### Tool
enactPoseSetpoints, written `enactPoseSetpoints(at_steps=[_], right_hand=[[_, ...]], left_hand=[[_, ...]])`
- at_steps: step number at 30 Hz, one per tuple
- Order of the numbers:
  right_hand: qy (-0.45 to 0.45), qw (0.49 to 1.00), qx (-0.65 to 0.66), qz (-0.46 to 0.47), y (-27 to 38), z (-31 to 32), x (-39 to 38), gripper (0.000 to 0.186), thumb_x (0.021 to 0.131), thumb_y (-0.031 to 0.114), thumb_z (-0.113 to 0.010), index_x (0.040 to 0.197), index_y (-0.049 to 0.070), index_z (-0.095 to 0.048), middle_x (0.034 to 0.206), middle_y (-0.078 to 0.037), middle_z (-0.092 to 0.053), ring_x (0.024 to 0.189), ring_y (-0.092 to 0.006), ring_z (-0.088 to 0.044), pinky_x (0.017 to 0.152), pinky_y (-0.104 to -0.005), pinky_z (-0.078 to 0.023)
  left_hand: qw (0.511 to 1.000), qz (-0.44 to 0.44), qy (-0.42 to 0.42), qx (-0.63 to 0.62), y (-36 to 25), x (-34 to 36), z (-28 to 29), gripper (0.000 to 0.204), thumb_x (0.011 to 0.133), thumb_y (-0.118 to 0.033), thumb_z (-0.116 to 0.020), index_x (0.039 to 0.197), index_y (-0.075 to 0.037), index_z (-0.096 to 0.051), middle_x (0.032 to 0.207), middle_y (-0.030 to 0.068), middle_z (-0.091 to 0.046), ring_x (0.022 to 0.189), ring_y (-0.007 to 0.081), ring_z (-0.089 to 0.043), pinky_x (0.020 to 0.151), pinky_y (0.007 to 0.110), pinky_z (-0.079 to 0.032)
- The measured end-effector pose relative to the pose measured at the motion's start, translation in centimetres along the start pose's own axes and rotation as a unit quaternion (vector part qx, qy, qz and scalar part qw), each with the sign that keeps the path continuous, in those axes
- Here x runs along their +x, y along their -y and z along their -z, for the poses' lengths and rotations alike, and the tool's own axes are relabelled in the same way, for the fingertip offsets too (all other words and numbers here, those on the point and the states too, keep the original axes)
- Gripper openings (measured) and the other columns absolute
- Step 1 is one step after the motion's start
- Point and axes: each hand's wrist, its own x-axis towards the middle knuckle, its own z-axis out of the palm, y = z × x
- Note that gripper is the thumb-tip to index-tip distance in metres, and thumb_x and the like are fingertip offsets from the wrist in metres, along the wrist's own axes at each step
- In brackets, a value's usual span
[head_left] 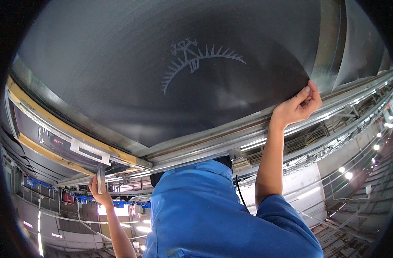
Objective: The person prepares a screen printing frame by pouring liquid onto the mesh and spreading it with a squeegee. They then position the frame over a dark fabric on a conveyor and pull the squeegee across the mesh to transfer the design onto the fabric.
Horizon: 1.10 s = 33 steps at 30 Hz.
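A large dark grey fabric panel (222,107) lies over the table, bearing a pale printed design (192,62) of a spiky arc with a figure above it. Its right corner is pinched between the thumb and fingers of my right hand (297,105), at the table's near edge. Down at the left, my left hand (101,194) is closed around a pale, flat handle-like piece (101,180). That piece is beside the corner of a yellow-edged screen frame (71,135), which has a white bracket (89,151) on it.
A metal rail (213,146) runs along the table's near edge, close to my body. At the right, another dark sheet (362,47) lies past a bare strip of table (328,47). Shelving with stacked material (312,137) shows beyond the rail.
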Motion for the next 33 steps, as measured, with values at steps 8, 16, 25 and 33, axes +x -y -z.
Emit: enactPoseSetpoints(at_steps=[8, 16, 25, 33], right_hand=[[0.011, 1.000, -0.021, 0.011, -0.2, 0.4, 0.0, 0.021, 0.104, 0.011, -0.056, 0.117, 0.006, -0.071, 0.108, -0.005, -0.049, 0.090, -0.0118, -0.048, 0.079, -0.0270, -0.042], [-0.057, 0.998, 0.004, -0.028, -0.3, 0.2, -0.4, 0.030, 0.103, 0.009, -0.049, 0.127, 0.008, -0.067, 0.114, -0.012, -0.046, 0.097, -0.0207, -0.046, 0.083, -0.0327, -0.043], [-0.016, 0.957, 0.285, 0.062, 10.5, 1.9, -3.5, 0.042, 0.101, 0.013, -0.058, 0.139, 0.001, -0.045, 0.120, -0.011, -0.050, 0.097, -0.0180, -0.050, 0.086, -0.0339, -0.044], [0.416, 0.839, 0.256, 0.240, 31.7, -3.2, -18.4, 0.039, 0.101, 0.033, -0.053, 0.135, 0.014, -0.056, 0.109, -0.016, -0.069, 0.102, -0.0386, -0.066, 0.087, -0.0493, -0.053]], left_hand=[[1.000, -0.010, -0.019, -0.011, 0.5, -0.4, -0.1, 0.042, 0.083, 0.004, -0.065, 0.124, -0.005, -0.069, 0.121, 0.0150, -0.063, 0.112, 0.0335, -0.061, 0.098, 0.043, -0.047], [0.996, -0.048, -0.061, -0.041, 2.1, 1.2, -0.8, 0.046, 0.075, 0.011, -0.064, 0.118, -0.006, -0.071, 0.112, 0.0136, -0.065, 0.107, 0.0357, -0.062, 0.094, 0.046, -0.048], [0.991, -0.035, -0.128, -0.029, 2.6, -0.7, -3.6, 0.045, 0.075, 0.005, -0.069, 0.118, -0.009, -0.072, 0.116, 0.0128, -0.067, 0.111, 0.0364, -0.061, 0.098, 0.043, -0.046], [0.958, -0.189, -0.215, -0.031, 1.8, -2.5, -4.0, 0.064, 0.063, 0.003, -0.076, 0.123, -0.017, -0.070, 0.126, 0.0046, -0.068, 0.115, 0.0291, -0.061, 0.101, 0.043, -0.045]])
